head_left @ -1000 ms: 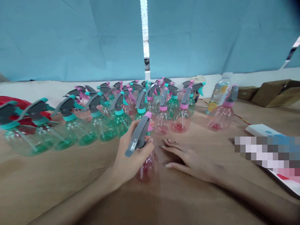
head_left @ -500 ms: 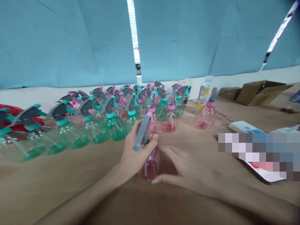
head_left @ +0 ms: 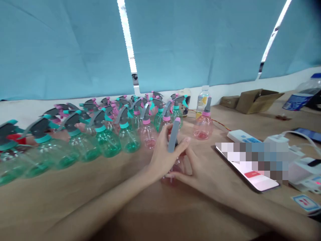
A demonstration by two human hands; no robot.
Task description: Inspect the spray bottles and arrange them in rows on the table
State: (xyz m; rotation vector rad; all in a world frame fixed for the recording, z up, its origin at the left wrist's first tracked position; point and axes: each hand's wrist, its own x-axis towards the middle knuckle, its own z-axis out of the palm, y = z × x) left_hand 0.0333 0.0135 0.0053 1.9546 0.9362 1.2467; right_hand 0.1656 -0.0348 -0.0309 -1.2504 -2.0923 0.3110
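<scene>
A pink spray bottle (head_left: 174, 136) with a grey spray head stands in front of me, close to upright. Its head is in the grip of my left hand (head_left: 162, 155), fingers and thumb closed around the neck. Lower down, my right hand (head_left: 194, 169) curls around the clear pink body, thumb at the front and fingers behind. Most of the collar is hidden by my hands. Just beyond stand other pink bottles (head_left: 149, 135), and a row of green bottles (head_left: 108, 144) with turquoise collars runs off to the left.
At the right lie a lit phone (head_left: 263, 182), a white power strip (head_left: 239, 135) and white chargers (head_left: 301, 167). Behind are a single pink spray bottle (head_left: 202, 129), a drink bottle (head_left: 202, 97), and an open cardboard box (head_left: 250, 102). A blue curtain (head_left: 175, 43) hangs behind the table (head_left: 75, 201).
My right hand has closed in from beside the bottle and now holds its body. My left hand still grips the spray head. The view has swung to the right.
</scene>
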